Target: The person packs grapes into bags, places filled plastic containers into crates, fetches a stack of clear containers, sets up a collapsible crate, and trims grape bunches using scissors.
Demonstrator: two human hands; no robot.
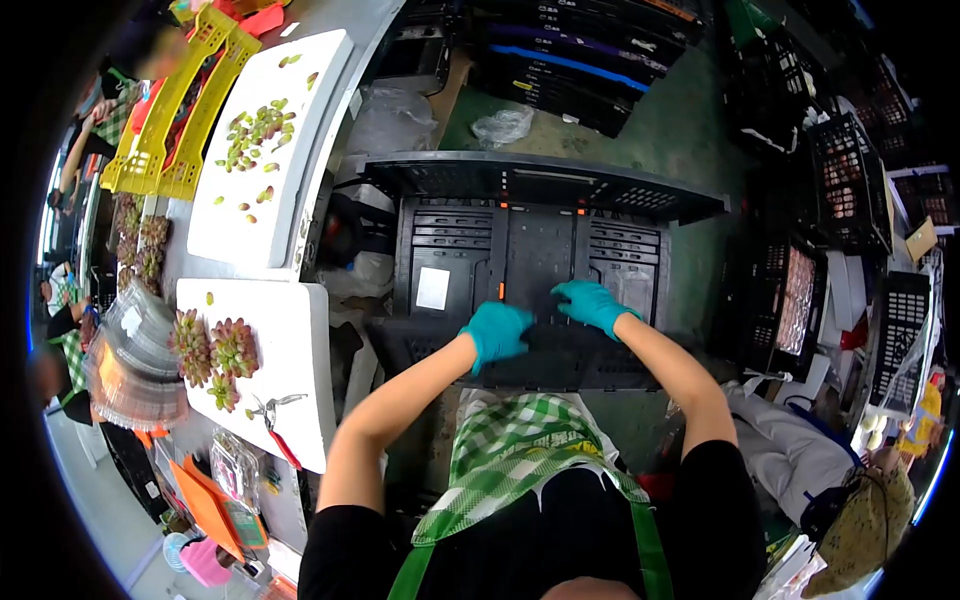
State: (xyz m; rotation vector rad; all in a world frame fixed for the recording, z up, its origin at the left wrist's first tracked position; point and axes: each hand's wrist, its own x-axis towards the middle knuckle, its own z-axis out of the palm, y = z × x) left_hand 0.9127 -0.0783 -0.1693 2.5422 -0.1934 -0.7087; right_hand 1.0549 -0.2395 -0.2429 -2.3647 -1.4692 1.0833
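Black shirt; gloved left hand and right hand at crate.

L hand & R hand sit over near side of crate. Sheet: in crate, fwd-L of L hand. Near board, w/ rosettes & pruners on top: L of both hands. Far board w/ leaves: fwd-L. Stacked crates: fwd, beyond crate. Side crate: R.

Red-handled pruners near succulent rosettes
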